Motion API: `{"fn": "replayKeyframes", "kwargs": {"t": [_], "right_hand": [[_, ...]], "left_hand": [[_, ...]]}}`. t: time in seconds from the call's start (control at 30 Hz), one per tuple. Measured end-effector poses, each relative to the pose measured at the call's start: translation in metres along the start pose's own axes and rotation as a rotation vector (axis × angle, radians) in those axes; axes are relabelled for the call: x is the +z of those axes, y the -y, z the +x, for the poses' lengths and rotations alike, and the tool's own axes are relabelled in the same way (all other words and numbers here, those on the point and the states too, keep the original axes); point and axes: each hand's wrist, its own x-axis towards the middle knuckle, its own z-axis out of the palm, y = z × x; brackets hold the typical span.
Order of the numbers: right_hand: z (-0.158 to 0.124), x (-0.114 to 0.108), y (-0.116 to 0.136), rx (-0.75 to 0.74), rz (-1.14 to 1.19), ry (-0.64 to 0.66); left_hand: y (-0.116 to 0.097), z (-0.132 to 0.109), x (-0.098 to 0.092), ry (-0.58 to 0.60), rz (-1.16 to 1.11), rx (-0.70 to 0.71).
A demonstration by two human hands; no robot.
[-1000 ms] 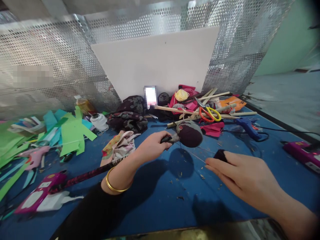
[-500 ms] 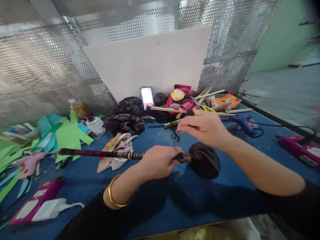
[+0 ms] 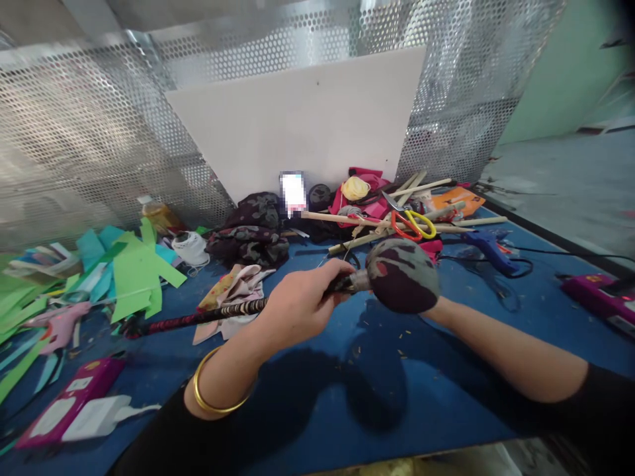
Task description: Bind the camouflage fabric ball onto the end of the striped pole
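Left hand (image 3: 306,305): 1, at 12 o'clock (straight ahead), curled round the stick just below its ball.
Wrapped stick (image 3: 198,319): 1, tail toward 10 o'clock.
Cloth-covered ball (image 3: 403,281): 1, toward 1, raised over the blue table (image 3: 436,416).
Right hand: hidden behind ball; cannot tell its grip.
Power strips (image 3: 72,400): 2, purple, 9–10 and 2.
Glue guns (image 3: 60,325): 2, pink at 10, blue at 1.
Scissors (image 3: 405,213): 1 pair, 12–1.
White board (image 3: 302,125): 1, at 12.
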Motion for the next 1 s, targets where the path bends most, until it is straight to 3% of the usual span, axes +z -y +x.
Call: {"fn": "replayKeyframes", "kwargs": {"t": [0.1, 0.17, 0.23, 0.33, 0.47, 0.7, 0.83, 1.0], "right_hand": [[-0.034, -0.002, 0.02, -0.01, -0.031, -0.021], [-0.054, -0.009, 0.037, -0.101, -0.116, 0.066], [-0.065, -0.017, 0.056, -0.228, -0.175, 0.026], [-0.062, -0.023, 0.078, -0.351, -0.022, 0.005], [-0.049, -0.013, 0.094, -0.295, 0.231, 0.117], [-0.061, 0.004, 0.108, -0.431, -0.232, -0.012], [-0.061, 0.007, 0.11, -0.466, -0.306, -0.033], [-0.055, 0.004, 0.108, -0.431, -0.29, -0.014]], "left_hand": [[0.003, 0.003, 0.001, -0.055, -0.061, -0.078], [0.005, 0.006, 0.003, -0.073, -0.102, -0.136], [0.007, 0.008, 0.006, -0.073, -0.126, -0.172], [0.008, 0.009, 0.012, -0.033, -0.16, -0.152], [0.007, 0.01, 0.02, 0.003, -0.207, -0.146], [0.011, 0.014, 0.032, -0.02, -0.275, -0.22], [0.013, 0.015, 0.038, -0.038, -0.223, -0.242], [0.016, 0.016, 0.043, 0.022, -0.15, -0.235]]}}
